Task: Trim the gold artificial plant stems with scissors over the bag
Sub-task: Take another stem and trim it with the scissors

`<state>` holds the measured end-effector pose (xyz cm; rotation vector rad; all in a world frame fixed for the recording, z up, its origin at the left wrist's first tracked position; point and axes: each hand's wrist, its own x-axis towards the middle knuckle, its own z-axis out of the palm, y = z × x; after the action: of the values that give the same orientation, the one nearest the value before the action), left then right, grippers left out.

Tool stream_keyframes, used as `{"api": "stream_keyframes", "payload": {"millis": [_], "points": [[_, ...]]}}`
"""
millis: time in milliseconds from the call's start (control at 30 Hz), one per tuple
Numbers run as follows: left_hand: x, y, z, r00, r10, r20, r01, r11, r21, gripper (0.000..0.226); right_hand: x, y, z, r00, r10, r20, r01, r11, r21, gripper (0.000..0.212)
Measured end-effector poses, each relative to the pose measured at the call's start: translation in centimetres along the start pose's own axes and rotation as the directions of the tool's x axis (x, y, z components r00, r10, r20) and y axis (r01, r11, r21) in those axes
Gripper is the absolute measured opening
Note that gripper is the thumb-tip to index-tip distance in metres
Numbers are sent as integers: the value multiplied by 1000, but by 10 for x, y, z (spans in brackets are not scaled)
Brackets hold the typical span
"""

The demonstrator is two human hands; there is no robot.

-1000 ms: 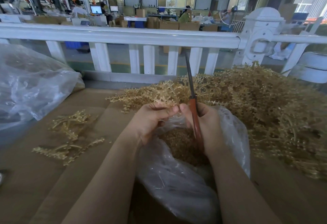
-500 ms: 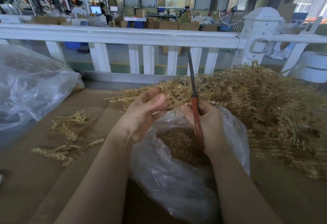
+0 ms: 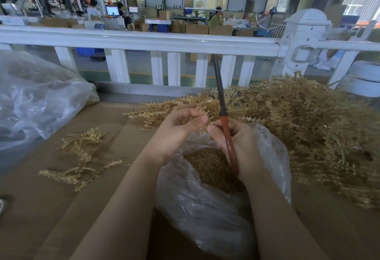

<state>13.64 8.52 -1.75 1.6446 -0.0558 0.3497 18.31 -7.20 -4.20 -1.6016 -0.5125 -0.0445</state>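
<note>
While the left hand [image 3: 181, 128] pinched a thin gold stem [image 3: 202, 114], the right hand [image 3: 236, 142] gripped the scissors [image 3: 225, 128], blades pointing up and pressed together.

Left of that pinch, a few trimmed sprigs [image 3: 82, 153] lay on the cardboard [image 3: 41, 208]; just below both hands sat the open bag [image 3: 205, 214] of clippings, and right of the scissors rose the uncut pile [image 3: 308, 120]. The stem looked light, springy and knobbly; it likely handled best pinched on the stalk near the cut.
</note>
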Motion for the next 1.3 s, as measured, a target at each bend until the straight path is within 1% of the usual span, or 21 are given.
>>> {"api": "stream_keyframes", "payload": {"millis": [33,133,167,233,300,400,467,533,600,700,833,1067,1200,1300], "points": [[0,0,0,1000,29,9,-29,1000,-4,26,0,0,0,1000,3,-2,-3,1000,-3,35],[0,0,0,995,97,10,-96,994,-55,18,0,-2,-2,1000,5,-7,-5,999,-33,22],[0,0,-1,994,111,6,-110,992,-60,14,0,-3,-2,1000,1,-10,-2,999,-47,21],[0,1,-1,992,122,-17,-122,991,-53,8,0,-5,-1,1000,2,-12,-3,998,-66,27],[1,2,-1,989,137,-62,-139,990,-30,13,-3,-7,-1,1000,4,-17,-6,996,-91,36],[1,4,-4,972,171,-162,-175,984,-10,14,-5,-7,-1,999,1,-35,-8,977,-214,49],[1,5,-5,962,173,-210,-182,983,-27,12,-6,-4,-1,999,-22,-40,8,947,-322,47],[0,5,-5,959,162,-231,-176,983,-41,13,-6,-2,-1,998,-59,-32,40,905,-424,46],[2,5,-6,960,154,-232,-170,984,-47,17,-6,-1,1,995,-100,-20,75,857,-510,51],[3,5,-5,959,163,-233,-177,984,-38,18,-5,1,1,990,-143,-14,108,803,-586,54],[4,3,-8,962,187,-200,-196,980,-30,19,-5,2,1,987,-160,-11,122,794,-596,51],[2,2,-8,968,211,-133,-215,976,-23,14,-5,4,1,986,-162,-41,106,796,-597,50],[1,3,-7,970,204,-131,-214,975,-60,14,-6,4,0,984,-174,-44,115,798,-591,46],[2,2,-8,970,203,-137,-213,975,-67,16,-6,3,0,982,-185,-42,122,786,-605,51]]}}
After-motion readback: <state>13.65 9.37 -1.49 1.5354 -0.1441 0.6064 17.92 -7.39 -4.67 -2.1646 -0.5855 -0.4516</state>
